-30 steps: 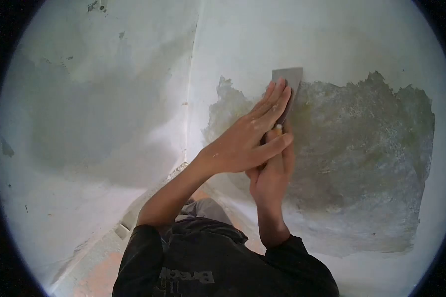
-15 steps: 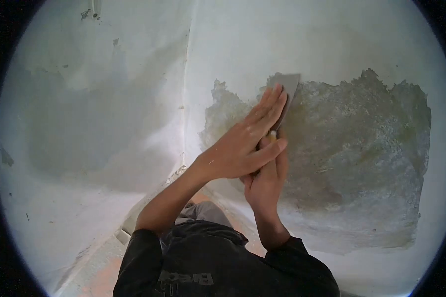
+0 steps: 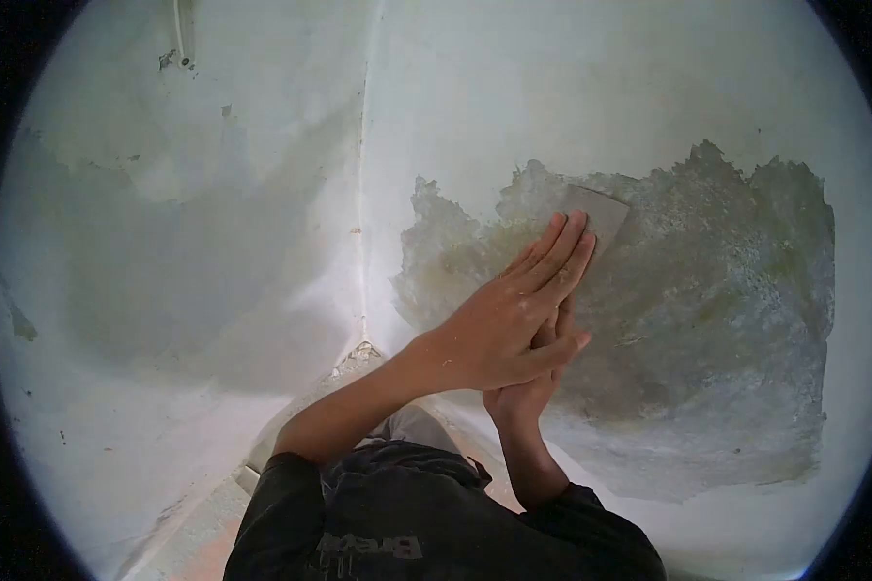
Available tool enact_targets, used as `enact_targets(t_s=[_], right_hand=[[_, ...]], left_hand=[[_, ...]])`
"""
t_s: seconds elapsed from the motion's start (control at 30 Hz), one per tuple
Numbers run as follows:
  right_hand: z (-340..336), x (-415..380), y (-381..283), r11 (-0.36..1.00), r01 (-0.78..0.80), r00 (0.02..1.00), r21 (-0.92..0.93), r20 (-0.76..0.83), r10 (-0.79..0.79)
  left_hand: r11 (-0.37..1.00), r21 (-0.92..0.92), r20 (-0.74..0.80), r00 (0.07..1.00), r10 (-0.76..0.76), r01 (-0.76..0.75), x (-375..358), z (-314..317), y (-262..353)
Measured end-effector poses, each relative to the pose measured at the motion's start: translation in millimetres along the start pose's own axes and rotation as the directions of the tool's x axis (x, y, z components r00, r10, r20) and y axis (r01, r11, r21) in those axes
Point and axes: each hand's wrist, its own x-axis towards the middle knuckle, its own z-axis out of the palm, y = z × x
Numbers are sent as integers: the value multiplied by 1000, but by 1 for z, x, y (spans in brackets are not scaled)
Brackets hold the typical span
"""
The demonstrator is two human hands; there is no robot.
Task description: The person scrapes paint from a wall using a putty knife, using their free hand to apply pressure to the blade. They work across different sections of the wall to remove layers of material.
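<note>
A putty knife (image 3: 603, 215) has its flat grey blade against the upper part of a bare grey patch (image 3: 688, 320) on the right wall. My left hand (image 3: 523, 310) lies over the knife, its long fingers stretched flat along the blade and the thumb pointing right. Beneath it, my right hand (image 3: 525, 395) is closed around the handle, which the left hand mostly hides. Ragged edges of white coating border the patch above the blade.
The left wall (image 3: 184, 261) meets the right wall in a vertical corner (image 3: 362, 194). Broken, crumbly material (image 3: 361, 351) sits at the foot of that corner. A narrow pipe or cable (image 3: 179, 34) runs down the upper left wall.
Both hands and the putty knife have moved down and to the right, away from the patch's upper edge. The blade has turned and shows more of its face. The view has shifted slightly upward.
</note>
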Motion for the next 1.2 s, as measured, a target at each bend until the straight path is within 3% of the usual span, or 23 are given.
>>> enact_targets(t_s=[0.03,0.17,0.37,0.43,0.47,0.57,0.63,0.77,0.83,0.93,1.0,1.07,1.13,1.2], right_hand=[[3,1,0,998,40,996,47,-79,-36],[-12,13,24,997,77,992,-19,-94,-79],[2,-4,-37,989,-148,988,-2,-36,147],[-6,-4,-28,983,-2,1000,-183,11,4],[-9,6,-32,984,10,1000,-180,19,-7],[-15,22,-43,990,-144,990,-1,7,144],[-10,28,-45,980,-123,992,-159,-26,120],[-13,19,1,989,-4,999,-145,-50,-4],[-26,23,2,982,-178,983,-58,34,180],[-38,18,-5,961,-276,961,-17,29,277],[-46,10,-5,951,-308,951,9,16,307],[-59,1,-4,942,-334,942,30,1,335],[-72,-11,0,920,-388,919,59,96,382],[-73,-29,7,952,-306,951,-22,47,307]], left_hand=[[1000,25,-24,1000,3,-2,2,2,-2],[997,6,-5,997,-73,73,5,0,5],[995,-21,-9,995,-101,101,11,-5,13],[994,-8,2,994,-110,110,7,2,13],[993,11,-7,993,-117,117,9,4,12],[989,59,-41,990,-135,137,28,-6,2],[990,68,-13,992,-122,123,24,-11,4],[982,135,83,986,-144,132,14,-12,2],[977,167,108,982,-152,133,14,-13,-2],[976,168,133,977,-165,142,5,-4,-2],[981,157,133,981,-138,117,0,1,-2],[957,252,222,954,-203,145,-8,9,-1],[961,238,236,952,-194,137,-16,18,2],[966,226,247,951,-185,129,-24,27,10]])
